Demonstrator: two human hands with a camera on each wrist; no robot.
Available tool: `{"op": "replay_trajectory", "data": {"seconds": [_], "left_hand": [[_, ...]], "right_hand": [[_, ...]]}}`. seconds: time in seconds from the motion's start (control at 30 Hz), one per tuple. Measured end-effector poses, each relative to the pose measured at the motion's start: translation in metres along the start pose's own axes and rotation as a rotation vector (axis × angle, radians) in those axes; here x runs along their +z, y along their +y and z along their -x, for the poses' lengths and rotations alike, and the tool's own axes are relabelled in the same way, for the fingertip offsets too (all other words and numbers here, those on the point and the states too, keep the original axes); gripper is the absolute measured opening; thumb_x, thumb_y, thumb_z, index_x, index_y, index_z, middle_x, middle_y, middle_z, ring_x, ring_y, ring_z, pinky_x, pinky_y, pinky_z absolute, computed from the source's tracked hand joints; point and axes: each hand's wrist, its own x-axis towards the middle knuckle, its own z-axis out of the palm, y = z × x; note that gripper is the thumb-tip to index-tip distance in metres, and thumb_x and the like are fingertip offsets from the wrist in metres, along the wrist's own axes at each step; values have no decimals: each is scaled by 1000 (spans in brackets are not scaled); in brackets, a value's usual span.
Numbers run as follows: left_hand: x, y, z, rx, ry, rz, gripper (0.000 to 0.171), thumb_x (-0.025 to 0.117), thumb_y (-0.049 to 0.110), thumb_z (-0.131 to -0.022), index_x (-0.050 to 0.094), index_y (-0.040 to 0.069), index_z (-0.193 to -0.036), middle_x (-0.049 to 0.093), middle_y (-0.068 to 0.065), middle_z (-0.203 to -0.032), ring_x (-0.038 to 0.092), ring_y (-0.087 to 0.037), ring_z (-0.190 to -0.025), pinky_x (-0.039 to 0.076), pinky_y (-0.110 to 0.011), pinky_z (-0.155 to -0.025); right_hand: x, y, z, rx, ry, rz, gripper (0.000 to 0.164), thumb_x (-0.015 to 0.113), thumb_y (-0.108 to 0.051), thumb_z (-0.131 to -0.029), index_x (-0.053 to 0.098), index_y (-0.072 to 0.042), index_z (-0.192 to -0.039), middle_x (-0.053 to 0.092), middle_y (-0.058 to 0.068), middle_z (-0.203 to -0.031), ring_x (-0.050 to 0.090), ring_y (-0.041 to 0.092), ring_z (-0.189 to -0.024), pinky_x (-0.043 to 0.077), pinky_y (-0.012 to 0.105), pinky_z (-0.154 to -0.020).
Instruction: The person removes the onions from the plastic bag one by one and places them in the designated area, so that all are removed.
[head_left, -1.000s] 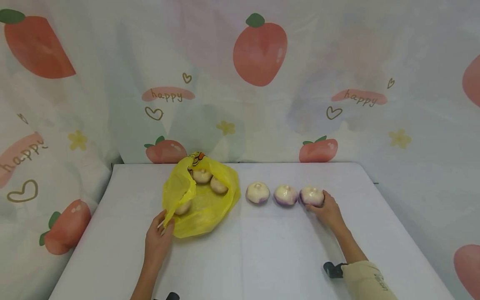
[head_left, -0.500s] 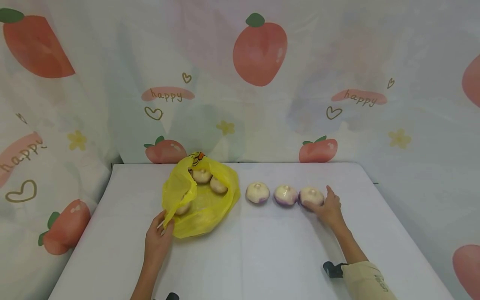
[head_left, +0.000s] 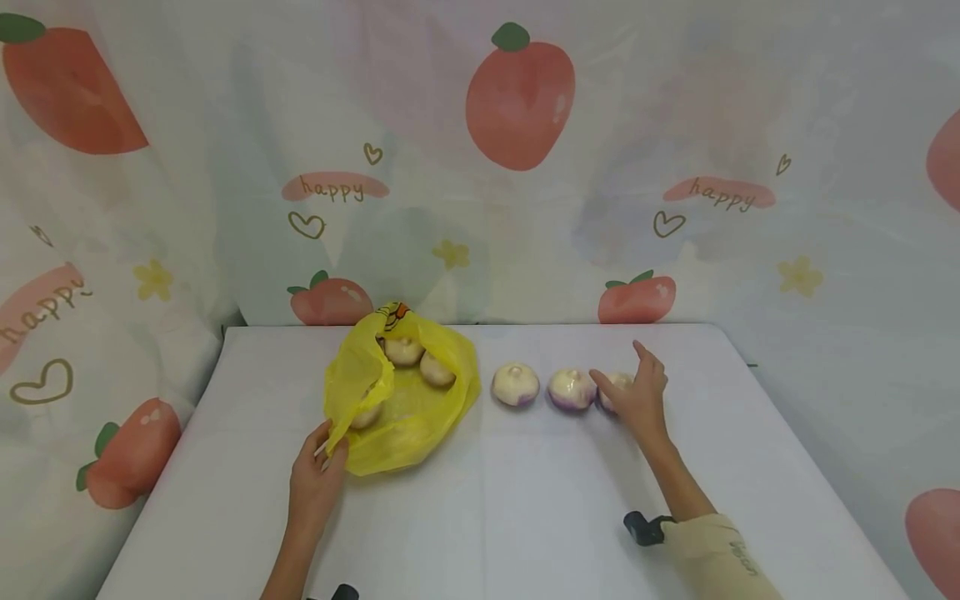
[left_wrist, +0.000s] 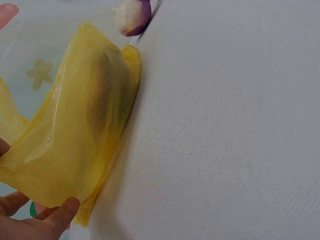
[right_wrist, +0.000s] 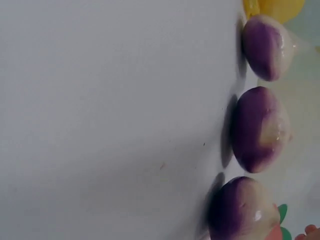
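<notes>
Two turnips (head_left: 515, 385) separate the yellow bag (head_left: 408, 442), pinched by the left grip (head_left: 317, 475), from the third turnip (right_wrist: 242, 210) on the worktop (head_left: 525, 508); the right grip (head_left: 642, 398), fingers apart, partly blocks it in head view, not right-wrist.

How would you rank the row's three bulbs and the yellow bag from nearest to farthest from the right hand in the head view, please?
1. Right bulb, partly behind the right hand
2. Middle bulb, left of it
3. Left bulb, farther left
4. Yellow bag, leftmost

White tabletop (head_left: 540, 500), pale backdrop (head_left: 525, 225), red fruit prints (head_left: 521, 108), dim light
</notes>
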Motion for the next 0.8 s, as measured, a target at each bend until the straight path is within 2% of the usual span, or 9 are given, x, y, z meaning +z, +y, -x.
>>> {"op": "replay_trajectory", "data": {"seconds": [0.1,0.3,0.6,0.8], "left_hand": [[0,0,0,-1,-2,2,58,50,38,-96,35,7,-143,35,-13,-143,44,-27,-125,42,-38,-96],[0,-1,-1,0,4,-6,57,50,37,-97,35,7,-143,35,-13,-144,44,-28,-125,42,-38,-96],[0,1,-1,0,8,-9,57,50,38,-97,35,8,-142,35,-14,-143,43,-29,-126,41,-40,-97],[-1,1,-1,-5,1,-9,57,50,37,-97,35,7,-143,35,-15,-144,43,-30,-126,41,-41,-97]], "right_hand": [[8,-10,0,-59,-4,-9,85,75,-31,-81,27,-1,-144,27,26,-141,25,41,-127,28,58,-100],[26,-27,2,-161,-67,-61,78,75,-29,-81,35,0,-141,40,21,-136,33,37,-125,29,54,-100],[48,-49,5,-246,-137,-88,73,73,-30,-83,37,-4,-140,41,16,-136,36,33,-125,31,49,-102],[59,-59,9,-247,-188,-110,69,71,-33,-85,38,-6,-140,40,15,-137,36,31,-125,32,49,-102]]}}
